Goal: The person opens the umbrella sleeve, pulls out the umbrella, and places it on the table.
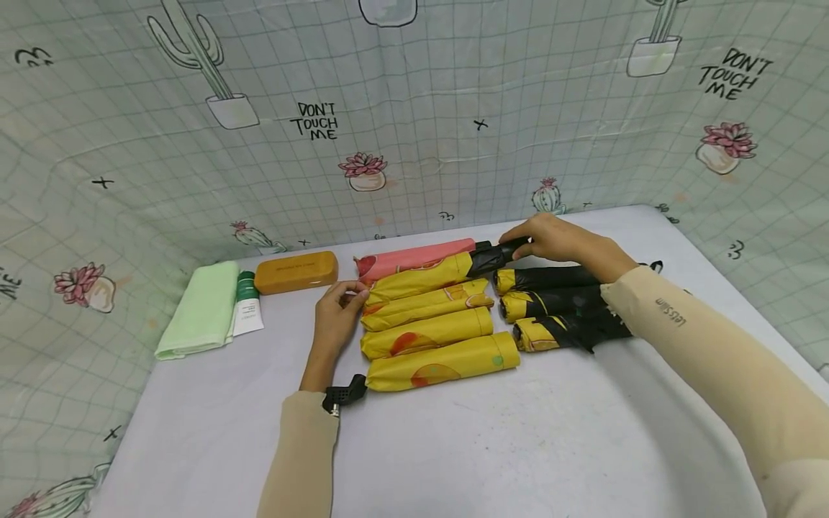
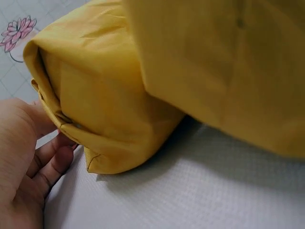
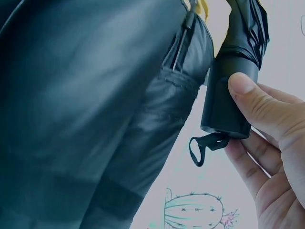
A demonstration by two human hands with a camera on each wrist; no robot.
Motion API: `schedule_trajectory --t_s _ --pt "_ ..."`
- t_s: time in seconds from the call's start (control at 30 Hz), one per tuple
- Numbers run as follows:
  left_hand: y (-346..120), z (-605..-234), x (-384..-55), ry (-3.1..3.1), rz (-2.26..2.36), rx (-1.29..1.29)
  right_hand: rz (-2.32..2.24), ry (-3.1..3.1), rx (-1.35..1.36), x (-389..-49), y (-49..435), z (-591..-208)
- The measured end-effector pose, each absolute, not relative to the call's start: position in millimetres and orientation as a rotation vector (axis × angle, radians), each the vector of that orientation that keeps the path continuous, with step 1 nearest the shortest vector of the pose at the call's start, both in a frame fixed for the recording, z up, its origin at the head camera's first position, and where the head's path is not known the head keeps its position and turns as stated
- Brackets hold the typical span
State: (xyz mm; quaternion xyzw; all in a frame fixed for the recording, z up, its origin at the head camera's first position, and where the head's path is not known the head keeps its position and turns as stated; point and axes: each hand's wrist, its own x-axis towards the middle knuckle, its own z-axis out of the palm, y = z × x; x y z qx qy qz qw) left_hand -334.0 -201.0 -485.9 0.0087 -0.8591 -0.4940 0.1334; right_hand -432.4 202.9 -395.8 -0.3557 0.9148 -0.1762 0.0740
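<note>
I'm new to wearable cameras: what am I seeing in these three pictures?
There is no machine, only a person working bare-handed. A head camera takes the wide picture; a wrist camera on each arm takes a close view. The left hand pinches one end of a yellow sleeve; the right hand grips the handle of a black folded umbrella partly inside it. On the table lie three other yellow sleeves, a pink sleeve, three folded umbrellas, a green cloth, a tube and a brown case.

Close-fitting beige left sleeve (image 1: pixel 301 450), matching right sleeve (image 1: pixel 712 370), dark "LetsSlim" lettering (image 1: pixel 670 311) along its forearm, angular black device (image 1: pixel 343 393) beside the left cuff.
</note>
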Motion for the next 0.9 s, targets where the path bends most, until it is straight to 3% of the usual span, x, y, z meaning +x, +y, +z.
schedule_trajectory --t_s 0.3,0.63,0.9 --pt "-199.5 -487.2 -334.8 -2.469 -1.453 0.011 -0.539 2.782 -1.072 -431.4 223.3 -398.9" --pt "-203.0 -490.8 -332.3 -2.491 -1.52 -0.055 -0.568 2.754 -1.181 -428.9 207.6 -401.9" --pt "-202.2 -490.6 -333.8 -2.522 -1.324 -0.06 -0.577 2.786 -1.207 -428.9 206.6 -403.7"
